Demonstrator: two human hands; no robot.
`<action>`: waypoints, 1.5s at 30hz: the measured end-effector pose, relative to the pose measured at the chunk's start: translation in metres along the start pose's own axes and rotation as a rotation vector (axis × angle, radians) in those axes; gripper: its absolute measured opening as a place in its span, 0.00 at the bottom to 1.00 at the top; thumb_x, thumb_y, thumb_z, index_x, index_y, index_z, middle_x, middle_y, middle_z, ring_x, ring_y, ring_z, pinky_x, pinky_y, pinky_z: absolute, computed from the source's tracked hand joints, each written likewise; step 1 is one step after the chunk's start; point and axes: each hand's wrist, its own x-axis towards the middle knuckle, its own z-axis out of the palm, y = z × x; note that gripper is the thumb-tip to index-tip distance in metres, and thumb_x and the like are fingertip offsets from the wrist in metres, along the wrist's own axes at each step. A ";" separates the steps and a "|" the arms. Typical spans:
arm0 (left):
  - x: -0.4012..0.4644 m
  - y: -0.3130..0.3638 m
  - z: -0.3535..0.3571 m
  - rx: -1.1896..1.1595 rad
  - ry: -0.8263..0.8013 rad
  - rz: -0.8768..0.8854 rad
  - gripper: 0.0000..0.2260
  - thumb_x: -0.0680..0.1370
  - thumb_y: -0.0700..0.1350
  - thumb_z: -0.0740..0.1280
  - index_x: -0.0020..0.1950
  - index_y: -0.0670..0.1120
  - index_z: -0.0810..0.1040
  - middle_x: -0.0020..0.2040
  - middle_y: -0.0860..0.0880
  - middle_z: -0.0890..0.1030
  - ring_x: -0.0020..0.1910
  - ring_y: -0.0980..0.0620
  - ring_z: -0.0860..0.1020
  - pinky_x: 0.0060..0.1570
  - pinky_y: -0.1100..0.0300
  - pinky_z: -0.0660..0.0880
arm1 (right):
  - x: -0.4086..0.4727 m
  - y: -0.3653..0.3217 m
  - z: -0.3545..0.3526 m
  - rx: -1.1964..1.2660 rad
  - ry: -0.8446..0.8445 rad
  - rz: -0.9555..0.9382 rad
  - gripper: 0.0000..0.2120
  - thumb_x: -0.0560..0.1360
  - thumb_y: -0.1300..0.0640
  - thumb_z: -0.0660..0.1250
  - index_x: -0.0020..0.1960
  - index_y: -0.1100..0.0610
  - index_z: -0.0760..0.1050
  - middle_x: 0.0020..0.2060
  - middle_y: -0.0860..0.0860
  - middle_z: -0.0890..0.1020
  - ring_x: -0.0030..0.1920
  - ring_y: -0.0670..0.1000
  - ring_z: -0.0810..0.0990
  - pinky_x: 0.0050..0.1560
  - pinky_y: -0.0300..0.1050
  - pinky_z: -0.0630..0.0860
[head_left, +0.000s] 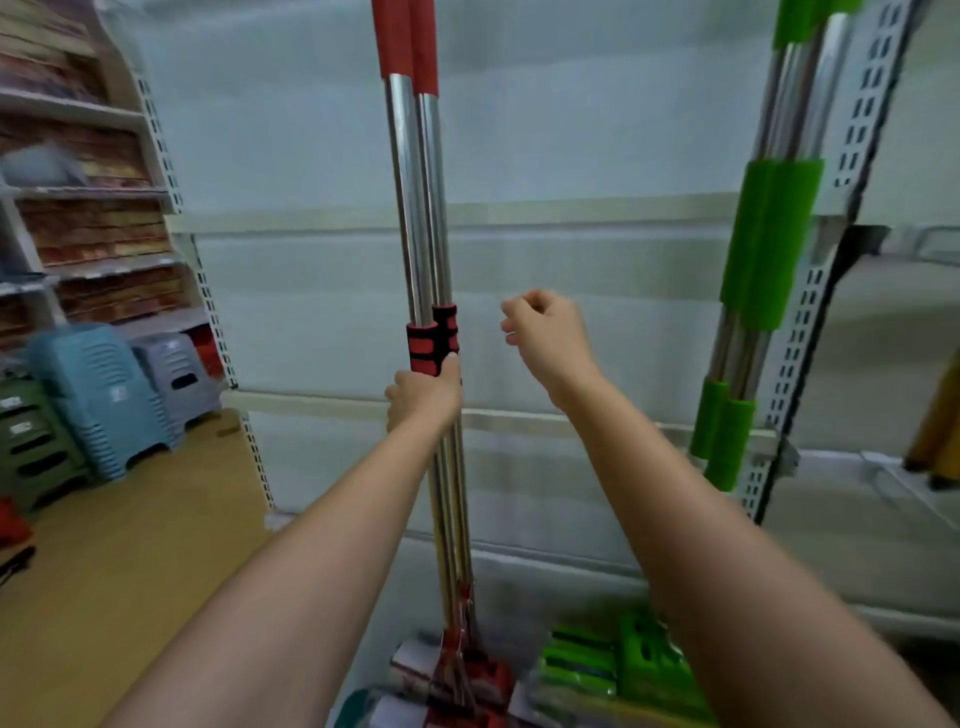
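Two red-handled mops (421, 208) with shiny metal poles stand upright side by side against a pale wall panel. Their red heads (467, 680) rest on the floor. My left hand (423, 397) grips both poles just below the red-and-black foam grips (434, 338). My right hand (545, 338) hangs in the air to the right of the poles, fingers curled, holding nothing and touching nothing.
Green-handled mops (769, 244) lean against a perforated shelf upright (810, 322) at the right, their green heads (613, 665) on the floor. Stacked plastic stools (104, 400) and stocked shelves (88, 228) stand at the left. Tan floor (130, 561) lies open at lower left.
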 end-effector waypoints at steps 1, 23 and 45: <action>-0.013 -0.004 0.004 -0.031 -0.003 -0.021 0.29 0.75 0.58 0.61 0.67 0.38 0.64 0.67 0.38 0.68 0.64 0.36 0.70 0.61 0.47 0.68 | -0.012 0.004 -0.005 -0.011 0.019 0.032 0.10 0.75 0.56 0.61 0.42 0.62 0.75 0.40 0.58 0.80 0.46 0.60 0.79 0.53 0.56 0.75; -0.435 0.014 0.181 -0.210 -1.034 0.288 0.12 0.76 0.40 0.60 0.32 0.47 0.70 0.32 0.47 0.77 0.34 0.45 0.76 0.42 0.55 0.70 | -0.324 0.070 -0.349 -0.098 0.709 0.443 0.10 0.76 0.60 0.61 0.36 0.56 0.73 0.32 0.53 0.77 0.39 0.54 0.76 0.40 0.47 0.71; -0.874 0.047 0.397 -0.158 -1.593 0.096 0.07 0.76 0.38 0.60 0.40 0.43 0.75 0.34 0.46 0.77 0.36 0.49 0.77 0.38 0.56 0.71 | -0.554 0.108 -0.763 -0.147 1.010 0.673 0.10 0.77 0.57 0.60 0.37 0.55 0.74 0.37 0.53 0.80 0.39 0.52 0.77 0.42 0.46 0.74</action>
